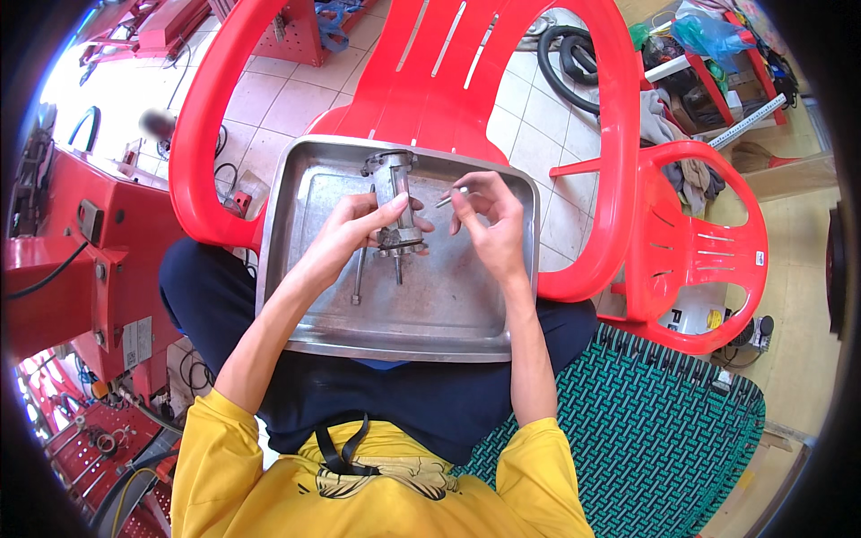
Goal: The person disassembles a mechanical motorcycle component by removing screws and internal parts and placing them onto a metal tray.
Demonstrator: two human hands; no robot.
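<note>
The left hand (pixel 357 222) grips a cylindrical metal part (pixel 391 179); the right hand (pixel 492 224), near it, pinches a small metal piece (pixel 444 203). Beneath both sits a metal tray (pixel 448 309).

Floor (pixel 278 103): pale square tiles. Red plastic armchair (pixel 430 108), slotted back, upper centre. Second red chair (pixel 679 242), right (slotted likewise). Woven panel (pixel 628 426), green and black, lower right. Red metal machine (pixel 134 242), left. Red-framed rack (pixel 710 88), cluttered, upper right. Light: brightest upper left.
</note>
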